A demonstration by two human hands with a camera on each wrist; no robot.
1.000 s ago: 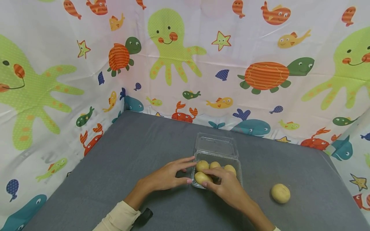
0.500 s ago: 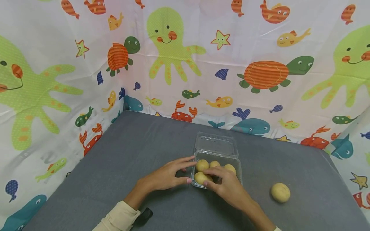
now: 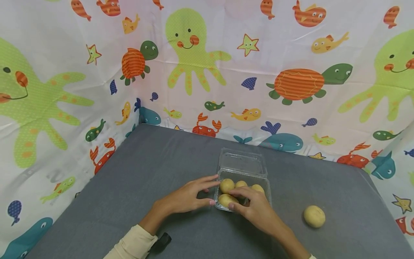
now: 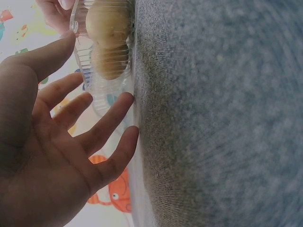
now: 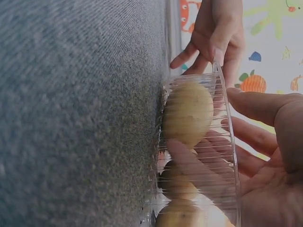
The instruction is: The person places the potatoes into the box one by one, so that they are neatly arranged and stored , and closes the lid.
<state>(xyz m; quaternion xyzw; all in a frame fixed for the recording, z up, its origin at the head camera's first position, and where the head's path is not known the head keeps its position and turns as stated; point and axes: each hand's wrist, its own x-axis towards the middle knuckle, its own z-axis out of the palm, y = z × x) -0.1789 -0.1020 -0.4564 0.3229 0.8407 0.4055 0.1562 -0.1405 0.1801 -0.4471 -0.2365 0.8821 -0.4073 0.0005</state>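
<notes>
A clear plastic clamshell container (image 3: 270, 194) stands on the table with its lid (image 3: 242, 162) tilted back. Several yellow potatoes sit inside, among them a front-left potato (image 3: 227, 200) and a back-left potato (image 3: 227, 185). My right hand (image 3: 257, 208) reaches in over the front wall, thumb and fingers spread at the front-left potato. In the right wrist view one finger (image 5: 187, 158) lies low inside, right at that potato's end. My left hand (image 3: 191, 194) is spread along the container's left side, its thumb and index fingertips at the rim. My right hand partly hides the potatoes on the right.
One loose potato (image 3: 314, 216) lies on the grey cloth-covered table (image 3: 161, 151), right of the container. A curtain (image 3: 207, 72) printed with sea animals stands behind and along the sides. A black strap piece (image 3: 161, 242) shows by the left sleeve (image 3: 134, 242).
The right thumb and fingertips have shifted very slightly right along the front-left potato. The left hand, the container and the loose potato stay where they were.
</notes>
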